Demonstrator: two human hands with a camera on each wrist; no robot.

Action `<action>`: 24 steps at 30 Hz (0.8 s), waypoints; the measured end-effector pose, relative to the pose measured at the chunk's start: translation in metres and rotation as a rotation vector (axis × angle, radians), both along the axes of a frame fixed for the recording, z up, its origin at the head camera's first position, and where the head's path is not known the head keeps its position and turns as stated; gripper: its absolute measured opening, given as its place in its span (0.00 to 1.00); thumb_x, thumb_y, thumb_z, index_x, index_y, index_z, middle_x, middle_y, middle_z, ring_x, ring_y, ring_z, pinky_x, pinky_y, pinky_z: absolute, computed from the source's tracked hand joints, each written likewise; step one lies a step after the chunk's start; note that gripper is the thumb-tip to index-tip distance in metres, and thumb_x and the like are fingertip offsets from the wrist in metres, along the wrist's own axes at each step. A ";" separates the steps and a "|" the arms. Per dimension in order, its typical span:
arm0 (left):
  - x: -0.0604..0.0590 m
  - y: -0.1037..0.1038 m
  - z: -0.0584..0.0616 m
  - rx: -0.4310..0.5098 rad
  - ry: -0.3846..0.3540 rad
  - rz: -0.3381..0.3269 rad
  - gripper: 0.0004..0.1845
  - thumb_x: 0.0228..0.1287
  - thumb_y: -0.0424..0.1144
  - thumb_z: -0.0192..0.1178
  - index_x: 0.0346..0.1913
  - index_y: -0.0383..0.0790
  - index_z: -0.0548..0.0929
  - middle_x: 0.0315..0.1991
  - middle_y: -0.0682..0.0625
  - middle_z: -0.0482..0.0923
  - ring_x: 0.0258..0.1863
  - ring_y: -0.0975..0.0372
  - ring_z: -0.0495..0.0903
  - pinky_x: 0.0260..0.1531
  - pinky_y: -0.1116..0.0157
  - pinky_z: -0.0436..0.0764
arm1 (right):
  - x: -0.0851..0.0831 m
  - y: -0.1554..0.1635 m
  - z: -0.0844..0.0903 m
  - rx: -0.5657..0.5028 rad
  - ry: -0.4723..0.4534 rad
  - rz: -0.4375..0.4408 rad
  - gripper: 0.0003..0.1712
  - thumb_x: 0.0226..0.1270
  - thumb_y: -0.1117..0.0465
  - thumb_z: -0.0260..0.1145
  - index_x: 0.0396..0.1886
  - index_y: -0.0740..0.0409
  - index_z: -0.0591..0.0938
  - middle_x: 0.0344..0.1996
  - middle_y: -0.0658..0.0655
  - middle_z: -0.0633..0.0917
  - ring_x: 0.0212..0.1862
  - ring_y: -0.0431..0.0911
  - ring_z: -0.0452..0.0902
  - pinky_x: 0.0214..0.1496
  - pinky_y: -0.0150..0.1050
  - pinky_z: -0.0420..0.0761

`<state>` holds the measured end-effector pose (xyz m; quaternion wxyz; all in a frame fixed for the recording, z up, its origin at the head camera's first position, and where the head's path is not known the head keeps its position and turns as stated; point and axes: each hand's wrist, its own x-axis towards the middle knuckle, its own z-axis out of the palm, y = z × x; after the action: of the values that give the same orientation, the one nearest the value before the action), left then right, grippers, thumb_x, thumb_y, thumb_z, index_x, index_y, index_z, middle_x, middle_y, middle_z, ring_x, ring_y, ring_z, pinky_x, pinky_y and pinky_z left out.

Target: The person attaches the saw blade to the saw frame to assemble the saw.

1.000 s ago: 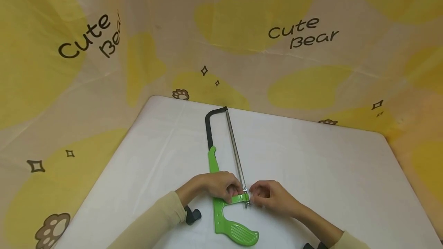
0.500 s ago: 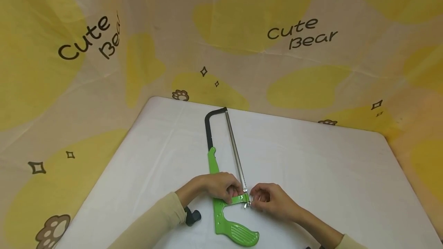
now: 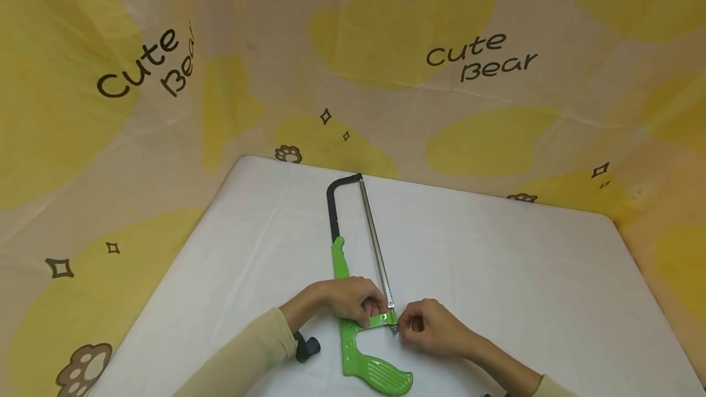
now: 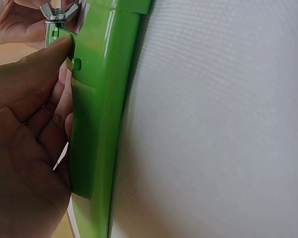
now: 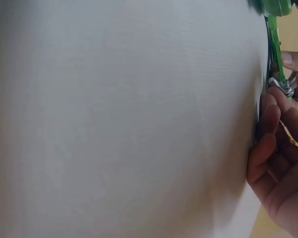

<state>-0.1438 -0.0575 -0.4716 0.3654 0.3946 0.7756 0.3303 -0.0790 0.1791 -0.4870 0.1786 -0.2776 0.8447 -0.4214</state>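
A hacksaw with a green handle (image 3: 386,375) and a black front frame (image 3: 333,213) lies on the white table. Its long grey blade (image 3: 376,244) runs from the black tip down to a green lower arm. My left hand (image 3: 353,299) grips that arm, thumb on the near side and fingers behind. At the arm's end sits a silver wing nut (image 4: 58,14), both wings showing in the left wrist view. My right hand (image 3: 436,326) has its fingers curled, with the fingertips at the wing nut; one fingertip covers part of it in the right wrist view.
The white table top (image 3: 524,262) extends around the saw. Behind it hangs a yellow-patterned cloth (image 3: 375,35) with "Cute Bear" lettering. A black wrist-worn device (image 3: 309,349) shows beneath the left forearm.
My right hand has shifted slightly downward at the wing nut, and its fingers have drawn closer together. The wing nut's wings have turned. My left hand keeps its grip, and the saw stays put.
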 end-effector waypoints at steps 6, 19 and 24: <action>0.000 0.000 -0.001 -0.001 0.004 0.000 0.15 0.53 0.22 0.69 0.44 0.38 0.85 0.29 0.58 0.77 0.29 0.73 0.73 0.34 0.75 0.76 | 0.000 -0.004 0.001 0.036 -0.013 -0.031 0.08 0.60 0.53 0.73 0.24 0.47 0.84 0.16 0.38 0.74 0.19 0.29 0.65 0.20 0.27 0.67; 0.000 0.000 -0.003 0.012 0.017 -0.003 0.15 0.53 0.22 0.69 0.44 0.39 0.85 0.27 0.60 0.76 0.27 0.74 0.73 0.32 0.76 0.76 | -0.007 0.000 0.008 -0.015 -0.063 0.065 0.07 0.65 0.56 0.70 0.28 0.53 0.86 0.18 0.39 0.76 0.22 0.29 0.67 0.22 0.26 0.69; 0.000 0.001 -0.004 0.014 0.001 0.008 0.15 0.53 0.22 0.69 0.43 0.39 0.85 0.27 0.59 0.76 0.27 0.74 0.73 0.31 0.76 0.75 | -0.008 0.002 0.009 -0.002 -0.068 0.066 0.06 0.63 0.61 0.70 0.27 0.51 0.82 0.20 0.39 0.76 0.24 0.29 0.68 0.25 0.28 0.72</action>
<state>-0.1434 -0.0569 -0.4757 0.3608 0.3942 0.7751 0.3371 -0.0873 0.1814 -0.4779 0.2209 -0.2908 0.8282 -0.4251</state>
